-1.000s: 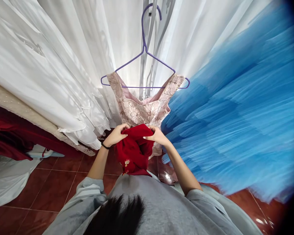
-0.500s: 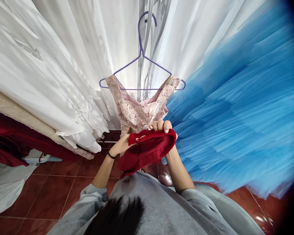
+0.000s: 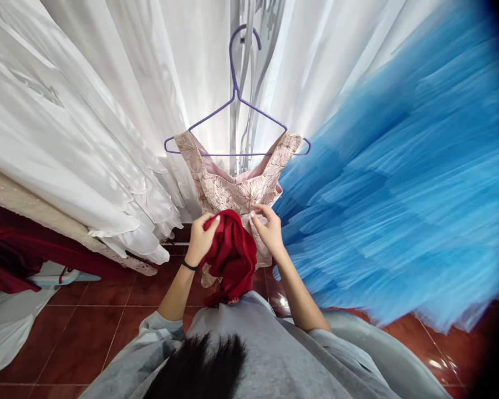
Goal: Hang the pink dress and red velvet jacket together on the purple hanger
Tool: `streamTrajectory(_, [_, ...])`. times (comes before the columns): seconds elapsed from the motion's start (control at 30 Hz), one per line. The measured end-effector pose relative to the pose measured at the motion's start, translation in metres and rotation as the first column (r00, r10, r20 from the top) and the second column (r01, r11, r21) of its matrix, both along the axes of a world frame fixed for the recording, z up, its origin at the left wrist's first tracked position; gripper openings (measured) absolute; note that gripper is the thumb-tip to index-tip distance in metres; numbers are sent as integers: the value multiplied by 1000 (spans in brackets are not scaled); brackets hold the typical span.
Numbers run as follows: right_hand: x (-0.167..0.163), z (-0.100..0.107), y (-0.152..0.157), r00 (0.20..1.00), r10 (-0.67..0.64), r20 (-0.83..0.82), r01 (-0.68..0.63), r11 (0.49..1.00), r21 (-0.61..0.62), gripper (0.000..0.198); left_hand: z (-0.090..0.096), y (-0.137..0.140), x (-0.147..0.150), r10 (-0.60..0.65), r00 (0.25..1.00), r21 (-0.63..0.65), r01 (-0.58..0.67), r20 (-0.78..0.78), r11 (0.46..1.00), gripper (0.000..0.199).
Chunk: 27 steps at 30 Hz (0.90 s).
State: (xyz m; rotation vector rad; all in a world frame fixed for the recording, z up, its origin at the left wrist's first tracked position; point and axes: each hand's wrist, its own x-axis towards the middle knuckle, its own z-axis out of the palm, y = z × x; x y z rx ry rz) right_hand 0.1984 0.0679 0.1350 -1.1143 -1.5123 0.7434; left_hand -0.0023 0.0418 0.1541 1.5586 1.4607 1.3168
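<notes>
My left hand (image 3: 200, 239), with a black band at its wrist, is closed on the top edge of a red garment (image 3: 233, 249). The soft red fabric hangs in folds down to my lap, so its full shape is hidden. My right hand (image 3: 267, 227) is off the red fabric. Its thumb and forefinger are slightly apart, close in front of a pink floral dress (image 3: 233, 191); whether they touch it I cannot tell. By its straps the dress hangs on a purple hanger (image 3: 235, 91), its lower part partly behind the red garment.
White gowns (image 3: 87, 122) hang on the left and behind. A big blue tulle skirt (image 3: 399, 183) fills the right side. Dark red fabric (image 3: 8, 244) and a pale blue hanger (image 3: 81, 276) lie at the left, above the red tiled floor (image 3: 83, 338).
My right hand has let go of the red garment, which was stretched between both hands. It now droops from my left hand alone, and its free side has dropped.
</notes>
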Motion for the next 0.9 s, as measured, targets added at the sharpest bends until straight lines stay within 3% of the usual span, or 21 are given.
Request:
streamTrajectory(0.07, [-1, -28, -15, 999, -44, -16, 41, 989, -139, 33, 4, 4, -8, 84, 993, 38, -87, 84, 995, 17])
streamTrajectory(0.2, [-23, -88, -49, 981, 171, 92, -118, 901, -417, 79, 9, 6, -7, 101, 962, 69, -122, 256, 990, 14])
streamTrajectory(0.3, [-43, -112, -69, 963, 221, 155, -118, 860, -496, 102, 9, 6, -4, 121, 910, 83, -167, 397, 982, 11])
streamTrajectory(0.53, [-73, -110, -85, 991, 124, 56, -102, 952, -290, 76, 13, -5, -7, 216, 834, 86, -299, 507, 951, 7])
streamTrajectory(0.67, [-84, -123, -75, 971, 202, 126, -130, 894, -428, 87, 24, -19, -9, 103, 811, 84, -184, 575, 979, 8])
streamTrajectory(0.73, [-89, -129, -74, 960, 246, 137, -168, 891, -422, 99, 30, -26, -10, 62, 811, 93, -142, 581, 985, 13])
streamTrajectory(0.83, [-93, -128, -77, 945, 247, 213, -155, 915, -372, 104, 35, -33, -14, 90, 820, 89, -169, 566, 982, 19])
streamTrajectory(0.9, [-87, -122, -75, 914, 251, 317, -98, 898, -429, 96, 37, -37, -19, 151, 825, 101, -243, 544, 965, 19])
